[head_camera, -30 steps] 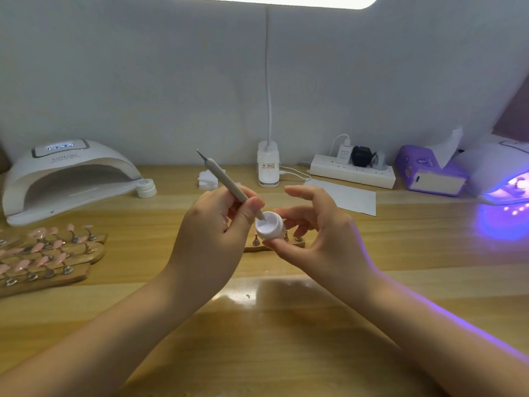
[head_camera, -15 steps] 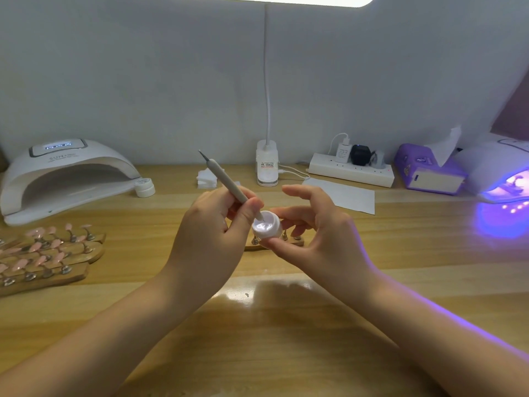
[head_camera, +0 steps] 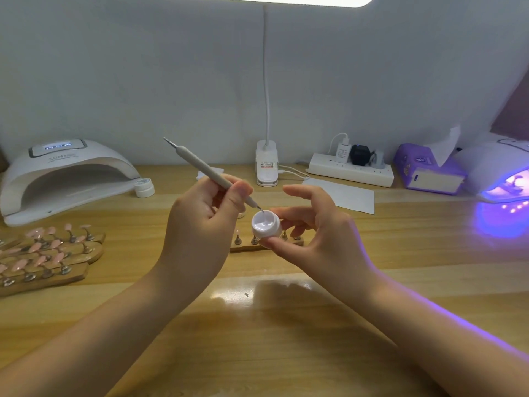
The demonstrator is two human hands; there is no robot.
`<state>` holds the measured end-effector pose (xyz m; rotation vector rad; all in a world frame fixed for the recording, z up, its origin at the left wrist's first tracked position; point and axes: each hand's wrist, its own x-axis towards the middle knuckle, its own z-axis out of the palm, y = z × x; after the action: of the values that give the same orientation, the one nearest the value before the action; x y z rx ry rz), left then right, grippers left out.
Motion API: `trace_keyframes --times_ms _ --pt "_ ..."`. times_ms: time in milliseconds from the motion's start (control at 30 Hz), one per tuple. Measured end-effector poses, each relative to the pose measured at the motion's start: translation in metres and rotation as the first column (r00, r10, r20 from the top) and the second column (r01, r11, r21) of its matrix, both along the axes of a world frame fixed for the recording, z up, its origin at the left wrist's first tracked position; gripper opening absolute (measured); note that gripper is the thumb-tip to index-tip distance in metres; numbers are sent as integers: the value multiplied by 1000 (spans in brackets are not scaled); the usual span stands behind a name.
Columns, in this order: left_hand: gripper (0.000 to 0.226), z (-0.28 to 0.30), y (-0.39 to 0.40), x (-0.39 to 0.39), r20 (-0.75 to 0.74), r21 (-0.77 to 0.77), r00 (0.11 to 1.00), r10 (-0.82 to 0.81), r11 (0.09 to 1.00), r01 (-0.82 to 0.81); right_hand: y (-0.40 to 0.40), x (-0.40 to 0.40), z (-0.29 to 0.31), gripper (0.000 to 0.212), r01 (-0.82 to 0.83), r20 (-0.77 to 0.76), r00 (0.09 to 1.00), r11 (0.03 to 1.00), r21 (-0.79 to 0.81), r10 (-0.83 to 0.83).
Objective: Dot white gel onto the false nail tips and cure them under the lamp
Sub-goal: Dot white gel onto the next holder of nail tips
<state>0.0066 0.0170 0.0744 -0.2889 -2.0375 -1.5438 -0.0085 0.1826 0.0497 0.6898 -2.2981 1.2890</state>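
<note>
Head view: the left hand [head_camera: 200, 224] pinches a grey dotting pen [head_camera: 206, 170], its metal tip at the rim of the open white gel pot [head_camera: 266, 224]. The right hand [head_camera: 320, 233] pinches the pot between thumb and fingers above the wooden desk [head_camera: 286, 325]. Pink nail tips on wooden stands [head_camera: 45, 253] lie at left, near the white curing lamp [head_camera: 65, 176]. A second lamp [head_camera: 498, 170] glows violet at right.

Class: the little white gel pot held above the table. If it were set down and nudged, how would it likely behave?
The gel pot looks small and probably light, so it should slide easily on the glossy table. It looks squat, so tipping seems unlikely. It is open, so a knock could spill gel.
</note>
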Motion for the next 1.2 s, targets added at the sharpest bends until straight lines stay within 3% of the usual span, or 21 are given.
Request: trace_keyframes --times_ms 133,267,733,1200 --pt "24 2 -3 -4 192 256 980 -55 967 4 1 0 0 72 8 1 1000 1000 -1 -8" --pt "30 0 -6 -6 303 396 943 -138 918 7 1 0 2 72 12 -11 1000 1000 -17 -12" --pt "27 -2 -7 -11 431 500 869 -243 866 -6 1 3 7 66 27 -41 999 997 -68 -30" --pt "33 -2 -8 -12 373 508 891 -259 861 38 3 -1 4 67 34 -39 999 998 -60 -37"
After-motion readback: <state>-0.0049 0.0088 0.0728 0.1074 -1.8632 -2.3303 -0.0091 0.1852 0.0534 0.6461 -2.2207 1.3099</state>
